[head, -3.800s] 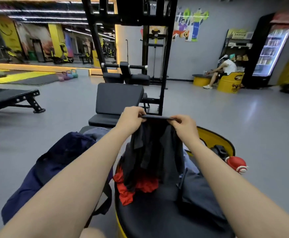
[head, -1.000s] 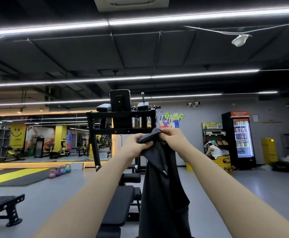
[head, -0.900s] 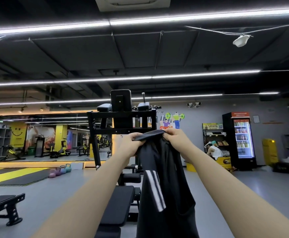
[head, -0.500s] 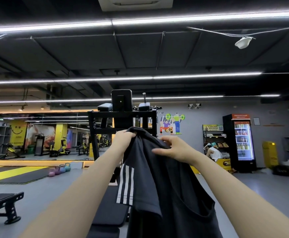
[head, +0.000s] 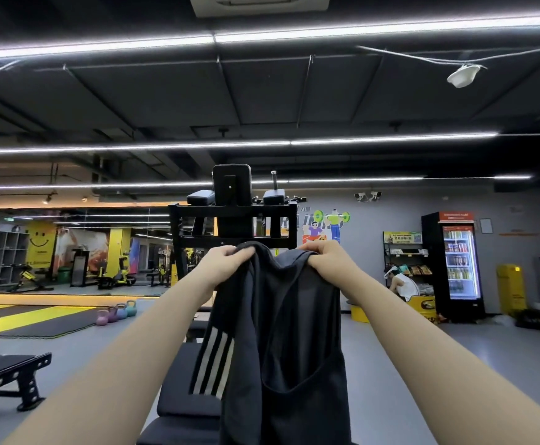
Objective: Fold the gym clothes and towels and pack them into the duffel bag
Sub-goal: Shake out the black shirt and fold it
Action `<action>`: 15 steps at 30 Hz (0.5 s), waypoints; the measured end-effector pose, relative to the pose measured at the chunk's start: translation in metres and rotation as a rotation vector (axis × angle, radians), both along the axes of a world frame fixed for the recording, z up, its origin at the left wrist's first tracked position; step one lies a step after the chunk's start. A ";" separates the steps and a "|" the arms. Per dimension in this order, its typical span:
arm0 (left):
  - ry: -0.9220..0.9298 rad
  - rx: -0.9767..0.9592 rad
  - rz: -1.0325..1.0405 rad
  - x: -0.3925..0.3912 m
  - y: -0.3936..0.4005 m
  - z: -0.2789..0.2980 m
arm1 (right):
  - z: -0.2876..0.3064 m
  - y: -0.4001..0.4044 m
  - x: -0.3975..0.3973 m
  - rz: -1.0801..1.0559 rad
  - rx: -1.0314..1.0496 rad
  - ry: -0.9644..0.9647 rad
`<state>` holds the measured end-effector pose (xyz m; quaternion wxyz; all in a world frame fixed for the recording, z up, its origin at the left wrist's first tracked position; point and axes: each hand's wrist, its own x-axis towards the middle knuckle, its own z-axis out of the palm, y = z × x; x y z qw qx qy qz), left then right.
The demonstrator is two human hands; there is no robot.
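A black gym garment (head: 281,342) with three pale stripes on its left side hangs in front of me, held up at arm's length. My left hand (head: 220,264) grips its top left edge with curled fingers. My right hand (head: 329,261) grips the top right edge the same way. The cloth sags between the two hands and falls out of the bottom of the view. The duffel bag and the other clothes are out of sight below.
A black padded bench (head: 185,396) and a tall black machine frame (head: 233,216) stand right behind the garment. A flat bench (head: 5,374) is at the lower left, kettlebells (head: 116,313) beyond. A seated person (head: 401,284) and a drinks fridge (head: 459,264) are far right.
My right hand went from lying on the cloth to gripping its top edge, farther right. The garment now hangs more spread between both hands, with the stripes lower.
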<state>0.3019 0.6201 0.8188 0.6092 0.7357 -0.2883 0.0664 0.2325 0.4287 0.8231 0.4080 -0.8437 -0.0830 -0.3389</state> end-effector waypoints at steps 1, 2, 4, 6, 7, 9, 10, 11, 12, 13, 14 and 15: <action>-0.052 0.045 -0.003 -0.001 0.000 -0.002 | 0.002 0.003 0.002 -0.010 -0.010 -0.003; -0.116 0.085 -0.006 -0.001 0.000 -0.005 | 0.003 0.005 0.004 -0.019 -0.025 -0.002; -0.241 0.147 -0.023 -0.004 -0.003 -0.011 | 0.004 0.008 0.008 -0.039 -0.063 0.012; -0.348 0.207 -0.054 -0.008 -0.008 -0.017 | 0.003 0.009 0.012 -0.055 -0.083 0.031; -0.391 0.229 -0.067 -0.013 -0.012 -0.021 | 0.003 0.010 0.014 -0.060 -0.078 0.032; -0.484 0.250 -0.072 -0.021 -0.021 -0.030 | 0.001 0.010 0.015 -0.061 -0.064 0.028; -0.547 0.267 -0.054 -0.023 -0.025 -0.035 | 0.001 0.010 0.015 -0.057 -0.064 0.029; -0.622 0.299 -0.017 -0.024 -0.029 -0.037 | 0.000 0.009 0.015 -0.052 -0.067 0.036; -0.697 0.338 0.028 -0.023 -0.033 -0.038 | -0.001 0.008 0.015 -0.045 -0.071 0.047; -0.756 0.368 0.066 -0.023 -0.034 -0.038 | -0.002 0.006 0.014 -0.040 -0.076 0.060; -0.792 0.386 0.085 -0.022 -0.035 -0.036 | -0.003 0.005 0.013 -0.039 -0.080 0.074; -0.811 0.395 0.089 -0.021 -0.036 -0.034 | -0.005 0.002 0.014 -0.040 -0.077 0.086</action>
